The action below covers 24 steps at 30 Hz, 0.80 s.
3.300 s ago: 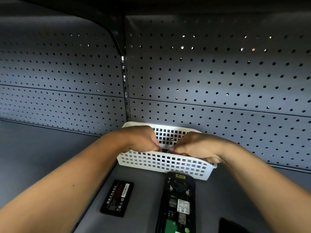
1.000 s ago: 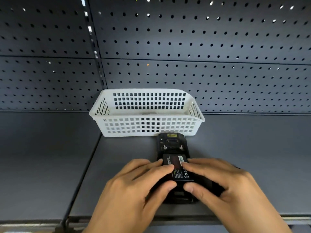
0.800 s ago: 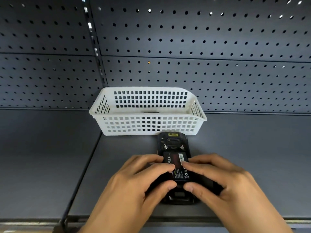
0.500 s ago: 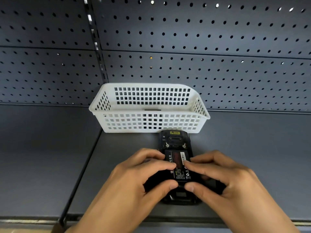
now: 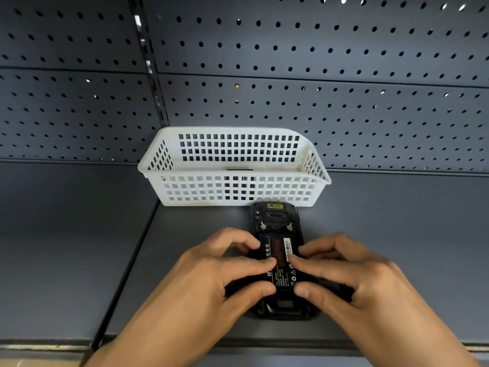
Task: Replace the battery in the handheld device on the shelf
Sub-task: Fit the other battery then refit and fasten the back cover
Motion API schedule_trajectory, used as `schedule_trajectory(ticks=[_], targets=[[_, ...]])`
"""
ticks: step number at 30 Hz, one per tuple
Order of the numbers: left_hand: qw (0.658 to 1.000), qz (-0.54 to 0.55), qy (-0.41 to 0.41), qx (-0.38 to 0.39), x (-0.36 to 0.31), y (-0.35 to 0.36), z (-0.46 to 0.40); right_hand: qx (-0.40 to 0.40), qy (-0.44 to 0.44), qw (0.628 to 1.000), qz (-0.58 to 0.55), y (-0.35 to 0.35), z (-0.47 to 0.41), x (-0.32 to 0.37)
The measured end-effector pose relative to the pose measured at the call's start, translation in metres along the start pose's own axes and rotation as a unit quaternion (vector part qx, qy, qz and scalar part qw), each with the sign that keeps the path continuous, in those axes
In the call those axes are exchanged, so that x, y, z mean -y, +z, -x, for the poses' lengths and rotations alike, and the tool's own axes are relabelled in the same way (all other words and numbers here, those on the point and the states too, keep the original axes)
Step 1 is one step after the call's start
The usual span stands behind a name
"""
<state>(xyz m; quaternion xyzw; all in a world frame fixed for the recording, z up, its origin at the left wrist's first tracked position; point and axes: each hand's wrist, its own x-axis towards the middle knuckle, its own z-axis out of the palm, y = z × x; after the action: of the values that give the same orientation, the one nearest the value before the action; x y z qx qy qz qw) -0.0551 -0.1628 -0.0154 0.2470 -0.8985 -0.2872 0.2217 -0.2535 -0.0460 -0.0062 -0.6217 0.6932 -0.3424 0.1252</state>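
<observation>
A black handheld device (image 5: 275, 218) lies face down on the grey shelf (image 5: 397, 247), its back cover off. A black battery (image 5: 277, 250) with a red label and a barcode sits in its open compartment. My left hand (image 5: 227, 274) grips the device's left side, with the index fingertip and thumb pressing on the battery. My right hand (image 5: 344, 276) holds the right side the same way, fingertips on the battery's right edge. The device's lower sides are hidden under my fingers.
A white plastic lattice basket (image 5: 232, 192) stands just behind the device, with a dark flat item barely visible inside. A perforated grey back wall (image 5: 344, 102) rises behind it. A dark object (image 5: 333, 284) peeks out under my right hand. The shelf's front edge (image 5: 53, 345) runs below.
Since 3.3 s ago my hands left the basket and the loose battery came onto the device. Over the last second the hands stayed put, fingers shifting slightly on the battery.
</observation>
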Motion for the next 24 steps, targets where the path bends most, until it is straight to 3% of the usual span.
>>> schedule_trajectory(ticks=[8, 12, 15, 18, 21, 24], targets=[[1.000, -0.009, -0.017, 0.001, -0.001, -0.010, 0.001, 0.055, -0.007, 0.998, -0.008, -0.013, -0.008, 0.006], [0.995, -0.045, 0.001, -0.093, -0.020, -0.012, 0.002, -0.101, 0.027, 0.994, 0.012, -0.068, 0.008, -0.007], [0.985, -0.072, 0.087, -0.133, -0.048, 0.003, -0.001, -0.065, 0.066, 0.994, 0.057, -0.083, 0.038, -0.022], [0.974, -0.129, 0.165, -0.080, -0.064, 0.030, -0.011, 0.009, 0.078, 0.991, 0.108, -0.067, 0.063, -0.038], [0.959, -0.195, 0.207, 0.009, -0.066, 0.053, -0.021, 0.009, 0.068, 0.985, 0.158, -0.051, 0.077, -0.046], [0.953, -0.196, 0.227, 0.033, -0.067, 0.063, -0.024, -0.011, 0.052, 0.984, 0.170, -0.043, 0.082, -0.044]])
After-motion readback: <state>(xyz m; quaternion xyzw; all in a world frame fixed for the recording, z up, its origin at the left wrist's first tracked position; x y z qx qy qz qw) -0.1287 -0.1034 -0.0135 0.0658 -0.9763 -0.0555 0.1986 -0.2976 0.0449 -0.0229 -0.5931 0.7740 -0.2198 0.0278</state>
